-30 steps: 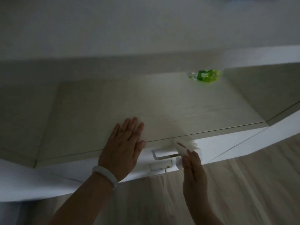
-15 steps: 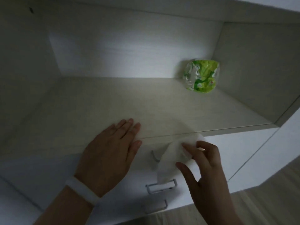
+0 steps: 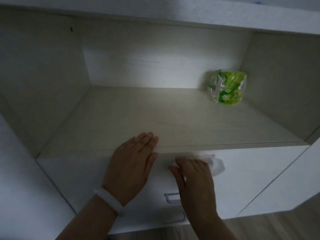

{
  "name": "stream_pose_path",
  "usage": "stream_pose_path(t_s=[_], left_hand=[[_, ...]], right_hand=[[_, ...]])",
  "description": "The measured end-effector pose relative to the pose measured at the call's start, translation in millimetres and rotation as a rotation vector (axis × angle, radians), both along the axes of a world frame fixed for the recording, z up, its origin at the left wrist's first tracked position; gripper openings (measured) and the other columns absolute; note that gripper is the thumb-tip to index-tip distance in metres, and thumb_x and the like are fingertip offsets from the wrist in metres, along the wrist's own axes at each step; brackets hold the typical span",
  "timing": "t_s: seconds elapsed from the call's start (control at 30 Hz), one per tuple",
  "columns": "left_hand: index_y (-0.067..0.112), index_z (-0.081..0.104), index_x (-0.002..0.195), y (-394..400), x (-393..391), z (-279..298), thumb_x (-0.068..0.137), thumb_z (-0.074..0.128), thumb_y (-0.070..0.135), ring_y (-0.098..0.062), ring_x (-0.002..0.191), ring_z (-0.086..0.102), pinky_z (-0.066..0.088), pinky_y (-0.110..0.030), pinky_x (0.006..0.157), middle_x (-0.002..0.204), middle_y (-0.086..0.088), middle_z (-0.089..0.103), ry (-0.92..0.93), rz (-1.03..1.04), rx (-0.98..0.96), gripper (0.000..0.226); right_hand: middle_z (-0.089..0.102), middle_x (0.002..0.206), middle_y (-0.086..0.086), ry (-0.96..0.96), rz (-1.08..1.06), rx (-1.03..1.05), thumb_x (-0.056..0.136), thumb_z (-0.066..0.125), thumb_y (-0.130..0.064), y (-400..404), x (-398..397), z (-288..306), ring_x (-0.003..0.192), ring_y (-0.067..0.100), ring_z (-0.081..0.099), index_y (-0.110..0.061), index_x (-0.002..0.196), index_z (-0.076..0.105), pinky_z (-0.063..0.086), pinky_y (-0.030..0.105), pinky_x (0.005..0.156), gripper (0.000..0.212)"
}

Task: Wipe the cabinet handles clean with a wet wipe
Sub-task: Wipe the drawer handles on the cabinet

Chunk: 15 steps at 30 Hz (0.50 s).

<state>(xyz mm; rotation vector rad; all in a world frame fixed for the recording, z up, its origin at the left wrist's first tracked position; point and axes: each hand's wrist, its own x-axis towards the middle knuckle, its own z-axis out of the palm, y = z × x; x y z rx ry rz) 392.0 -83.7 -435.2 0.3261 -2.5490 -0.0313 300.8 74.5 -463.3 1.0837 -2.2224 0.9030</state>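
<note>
The right hand [image 3: 194,177] lay over the top drawer handle, which it hid from view, with the wet wipe [image 3: 214,163] bunched under its fingers and spilling out white to the right; the fingers looked loosely bent over the cloth, though blur kept me from telling how firmly they held it. The left hand [image 3: 131,163] rested flat, fingers straight and together, on the front edge of the shelf [image 3: 173,122], holding nothing. To do this stroke well, I judged the wipe should be wrapped round the bar and drawn along its full length, the back as well as the front, while the flat hand steadied the cabinet (a sliding drawer would spoil the pressure). Two lower handles, the middle handle [image 3: 170,198] and the bottom handle [image 3: 173,218], appeared untouched. Against half a second earlier, the right hand had closed down over the wipe, which then hung spread and open over the handle; the green packet [image 3: 226,87] sat unmoved at the shelf's back right.
</note>
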Motion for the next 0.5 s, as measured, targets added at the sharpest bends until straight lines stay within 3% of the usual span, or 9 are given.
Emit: stream_pose_path(t_s=[0.17, 0.3, 0.5], left_hand=[[0.018, 0.057, 0.133, -3.5, -1.9, -3.1, 0.098, 0.034, 0.040, -0.016, 0.127, 0.053, 0.037, -0.034, 0.106, 0.137, -0.001, 0.056, 0.006, 0.010, -0.018, 0.047], [0.020, 0.058, 0.132, -2.5, -4.3, -5.6, 0.098, 0.034, 0.043, -0.015, 0.127, 0.053, 0.044, -0.036, 0.104, 0.137, 0.001, 0.056, 0.022, 0.032, 0.006, 0.048], [0.022, 0.057, 0.133, -1.5, -4.3, -7.8, 0.097, 0.034, 0.046, -0.013, 0.130, 0.050, 0.042, -0.034, 0.105, 0.140, 0.003, 0.054, 0.032, 0.044, 0.013, 0.049]], right_hand=[[0.069, 0.078, -0.009, 0.017, 0.121, 0.092, 0.087, 0.051, -0.044, 18.7, -23.4, 3.9, 0.076, 0.012, 0.060, -0.023, 0.083, 0.071, 0.038, 0.022, 0.079, 0.029], [0.070, 0.081, -0.007, 0.015, 0.115, 0.023, 0.083, 0.053, -0.042, 29.1, -26.5, 9.3, 0.081, 0.005, 0.053, -0.021, 0.083, 0.072, 0.037, 0.021, 0.080, 0.029], [0.065, 0.069, -0.006, 0.049, -0.009, 0.199, 0.087, 0.043, -0.044, -4.5, -8.5, 3.3, 0.067, 0.018, 0.062, -0.022, 0.074, 0.065, 0.041, 0.032, 0.074, 0.033]])
